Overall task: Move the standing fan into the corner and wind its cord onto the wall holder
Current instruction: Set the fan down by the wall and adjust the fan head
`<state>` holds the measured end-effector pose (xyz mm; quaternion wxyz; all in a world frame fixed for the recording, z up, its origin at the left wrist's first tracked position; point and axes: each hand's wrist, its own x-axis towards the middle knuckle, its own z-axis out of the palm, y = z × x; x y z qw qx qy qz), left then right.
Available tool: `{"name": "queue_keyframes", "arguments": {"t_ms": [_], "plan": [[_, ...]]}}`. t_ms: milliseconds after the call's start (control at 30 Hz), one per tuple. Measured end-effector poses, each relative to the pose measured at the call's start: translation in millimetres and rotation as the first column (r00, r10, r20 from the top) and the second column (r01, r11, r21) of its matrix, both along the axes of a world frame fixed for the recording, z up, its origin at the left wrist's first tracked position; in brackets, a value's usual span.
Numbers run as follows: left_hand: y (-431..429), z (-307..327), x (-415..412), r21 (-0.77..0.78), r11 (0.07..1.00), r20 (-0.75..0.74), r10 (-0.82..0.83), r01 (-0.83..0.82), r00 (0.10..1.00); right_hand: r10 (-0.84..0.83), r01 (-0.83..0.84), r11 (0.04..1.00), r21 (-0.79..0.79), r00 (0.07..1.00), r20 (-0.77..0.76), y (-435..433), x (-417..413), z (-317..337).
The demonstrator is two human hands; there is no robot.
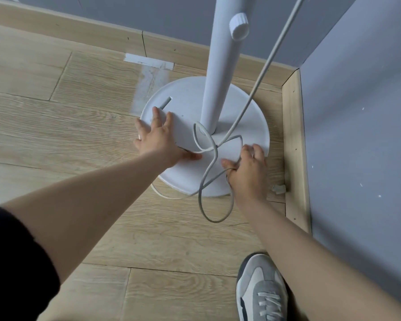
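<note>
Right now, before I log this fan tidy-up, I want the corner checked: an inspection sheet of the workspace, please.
Surface: wood-plank floor, pale tape marks beside the fan base.
Job's things: fan base close to the corner, pole upright; wall holder not seen.
Clutter: small white piece by the skirting, cannot tell what.
Hands: left hand flat on the base; right hand grips the cord.
Cables: cord looped loose over base and floor, one run rising past the pole.
Surroundings: grey walls, wooden skirting, one shoe.
</note>
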<state>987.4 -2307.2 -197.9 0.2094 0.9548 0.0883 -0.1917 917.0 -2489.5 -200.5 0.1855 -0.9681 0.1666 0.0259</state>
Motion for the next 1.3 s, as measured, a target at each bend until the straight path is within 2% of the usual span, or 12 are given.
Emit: {"name": "queue_keyframes", "arguments": {"t_ms": [200,400,567,733,967,1300], "plan": [[-23,1,13,-0.043,0.998,-0.003,0.054,-0.054,0.999,0.115,-0.115,0.986,0.117,0.993,0.007,-10,18,1],[-28,-3,37,-0.066,0.995,0.031,-0.071,0.073,0.997,0.129,-0.115,0.979,0.167,0.989,-0.075,-36,32,-3],[-26,8,43,-0.162,0.970,0.000,-0.186,0.183,0.983,0.128,-0.110,0.981,0.157,0.985,-0.115,-52,38,1],[-15,19,44,-0.235,0.948,-0.057,-0.234,0.215,0.971,0.132,-0.107,0.980,0.168,0.981,-0.145,-55,41,2],[-11,19,40,-0.115,0.923,-0.138,-0.382,0.368,0.914,0.136,-0.109,0.980,0.169,0.977,-0.161,-56,41,1],[-9,15,49,-0.037,0.900,-0.146,-0.434,0.433,0.889,0.134,-0.112,0.981,0.157,0.981,-0.138,-55,40,-4]]}}
